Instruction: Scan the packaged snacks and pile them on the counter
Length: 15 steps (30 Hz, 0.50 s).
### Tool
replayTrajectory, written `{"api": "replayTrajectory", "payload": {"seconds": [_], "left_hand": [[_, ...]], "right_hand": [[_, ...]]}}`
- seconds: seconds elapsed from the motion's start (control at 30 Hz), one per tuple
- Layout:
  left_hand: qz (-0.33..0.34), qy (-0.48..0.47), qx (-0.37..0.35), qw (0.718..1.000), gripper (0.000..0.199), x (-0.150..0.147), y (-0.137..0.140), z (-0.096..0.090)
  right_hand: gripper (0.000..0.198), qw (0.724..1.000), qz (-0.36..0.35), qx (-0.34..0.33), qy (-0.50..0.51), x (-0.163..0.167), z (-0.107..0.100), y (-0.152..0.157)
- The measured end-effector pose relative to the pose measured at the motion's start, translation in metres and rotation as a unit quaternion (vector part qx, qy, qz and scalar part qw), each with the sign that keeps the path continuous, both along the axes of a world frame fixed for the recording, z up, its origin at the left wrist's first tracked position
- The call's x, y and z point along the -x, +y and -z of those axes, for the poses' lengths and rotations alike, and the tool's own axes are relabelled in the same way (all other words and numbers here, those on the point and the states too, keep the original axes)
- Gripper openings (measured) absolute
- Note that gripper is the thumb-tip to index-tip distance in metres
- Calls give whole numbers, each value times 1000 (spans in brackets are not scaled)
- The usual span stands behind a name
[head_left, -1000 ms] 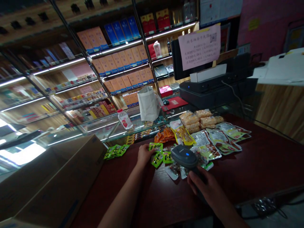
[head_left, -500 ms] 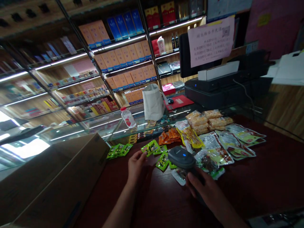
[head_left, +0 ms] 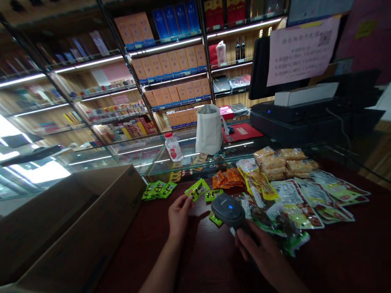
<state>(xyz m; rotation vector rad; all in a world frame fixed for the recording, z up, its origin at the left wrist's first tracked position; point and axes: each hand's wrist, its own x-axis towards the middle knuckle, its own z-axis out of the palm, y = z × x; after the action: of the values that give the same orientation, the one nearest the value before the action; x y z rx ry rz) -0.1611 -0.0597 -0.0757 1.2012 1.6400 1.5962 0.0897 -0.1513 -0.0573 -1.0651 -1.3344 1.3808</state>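
Between thumb and fingers, my left hand (head_left: 179, 215) pinches the corner of a green snack packet (head_left: 197, 189), raised a little over the dark red counter (head_left: 198, 260). My right hand (head_left: 262, 248) is wrapped round the handle of a dark grey barcode scanner (head_left: 228, 209), whose head carries a lit blue light and hangs right of the held packet. Other green packets (head_left: 214, 195) lie beneath and behind the scanner, partly hidden by it. Clear bags of dark food (head_left: 275, 219) lie just right of the scanner. Another group of green packets (head_left: 159, 189) sits beside the carton.
An open cardboard box (head_left: 100, 211) stands at left. Orange packets (head_left: 227, 178), a yellow-edged bag (head_left: 256, 181), beige packs (head_left: 281, 162) and flat silver pouches (head_left: 297, 201) lie at right. Behind are a bottle (head_left: 173, 147), a white bag (head_left: 208, 130) and a monitor (head_left: 259, 67).
The view has shifted, so the background sits further right. The scanner head has come closer to the packet in my left hand. Both hands keep their hold.
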Motion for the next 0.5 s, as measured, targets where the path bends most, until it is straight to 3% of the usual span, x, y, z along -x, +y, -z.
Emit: {"api": "replayTrajectory", "payload": {"seconds": [0.5], "left_hand": [[-27, -63, 0, 998, 28, 2, 1, 7]], "right_hand": [[43, 992, -38, 10, -116, -1, 4, 10]]}}
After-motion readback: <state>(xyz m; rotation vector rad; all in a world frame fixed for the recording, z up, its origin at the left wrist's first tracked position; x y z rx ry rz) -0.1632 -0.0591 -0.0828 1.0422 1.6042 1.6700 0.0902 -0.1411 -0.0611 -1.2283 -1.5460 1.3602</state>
